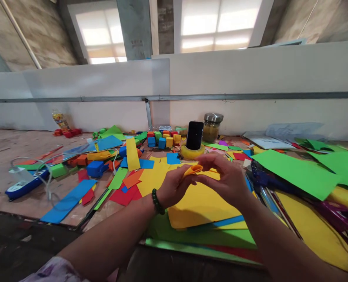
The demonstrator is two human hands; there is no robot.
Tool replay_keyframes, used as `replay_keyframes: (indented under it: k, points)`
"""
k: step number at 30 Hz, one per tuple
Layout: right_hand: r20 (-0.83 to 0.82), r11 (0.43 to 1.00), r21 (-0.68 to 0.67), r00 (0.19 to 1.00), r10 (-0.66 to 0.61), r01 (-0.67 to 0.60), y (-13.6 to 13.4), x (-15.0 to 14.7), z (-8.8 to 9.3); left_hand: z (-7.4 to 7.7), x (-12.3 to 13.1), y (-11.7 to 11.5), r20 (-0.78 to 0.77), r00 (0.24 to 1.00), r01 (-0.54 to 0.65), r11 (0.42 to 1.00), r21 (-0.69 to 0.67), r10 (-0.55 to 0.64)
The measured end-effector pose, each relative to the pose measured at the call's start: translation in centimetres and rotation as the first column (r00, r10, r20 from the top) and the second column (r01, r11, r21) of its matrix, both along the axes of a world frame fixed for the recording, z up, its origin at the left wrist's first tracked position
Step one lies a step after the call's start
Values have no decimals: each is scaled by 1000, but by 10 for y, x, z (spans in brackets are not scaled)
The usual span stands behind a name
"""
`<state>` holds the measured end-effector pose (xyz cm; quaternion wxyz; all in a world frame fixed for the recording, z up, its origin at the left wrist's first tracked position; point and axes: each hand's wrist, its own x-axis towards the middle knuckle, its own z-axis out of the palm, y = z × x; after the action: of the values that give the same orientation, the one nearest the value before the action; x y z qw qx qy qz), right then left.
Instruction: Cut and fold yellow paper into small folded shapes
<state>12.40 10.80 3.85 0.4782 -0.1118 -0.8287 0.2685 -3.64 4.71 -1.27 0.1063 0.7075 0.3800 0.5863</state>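
Over the yellow sheets (209,199) I hold a small piece of orange craft foam (193,170), bent into a loop with its end facing right. My left hand (174,186), with a dark beaded bracelet at the wrist, is closed around its left side. My right hand (228,180) curls in from the right, thumb below and index finger above the loop's end. Part of the foam is hidden by my fingers. Just behind my hands a black phone (194,135) leans upright in a yellow ring-shaped holder (192,152).
Small coloured foam blocks (162,141) stand in stacks behind the sheets. A lidded glass jar (212,128) is beside the phone. Cut strips, including a blue strip (69,201), lie to the left near a blue-and-white power strip (27,183). Green sheets (297,172) cover tools on the right.
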Motion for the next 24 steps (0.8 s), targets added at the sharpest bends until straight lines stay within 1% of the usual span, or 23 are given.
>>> replay_keyframes:
  k: [2, 4, 8, 11, 15, 20, 22, 24]
  points:
    - [16, 999, -21, 999, 39, -39, -1, 0, 2, 0, -2, -1, -63, 997, -33, 996, 82, 38]
    - [-15, 994, -50, 996, 94, -94, 0, -1, 2, 0, -3, -1, -117, 991, -54, 989, 139, 71]
    - [-69, 977, -96, 980, 186, -192, 2, -1, -1, -1, -4, -1, -170, 974, -105, 968, 229, 146]
    - [-80, 974, -97, 977, 198, -205, 1, -1, -1, -2, -6, 0, -183, 973, -88, 962, 258, 138]
    - [-77, 977, -71, 978, 194, -199, -1, -1, 1, 0, -6, 0, -187, 977, -54, 972, 228, 98]
    - [-48, 988, -36, 988, 146, -147, -2, -2, 1, 3, -4, -3, -192, 981, -19, 1000, 20, 23]
    - [-45, 990, -28, 990, 137, -138, -1, -2, 1, 3, -3, -4, -192, 981, -6, 1000, 8, 7]
    - [-45, 990, -20, 989, 139, -140, -1, -2, 1, 3, -4, -3, -202, 979, -12, 999, 41, 20]
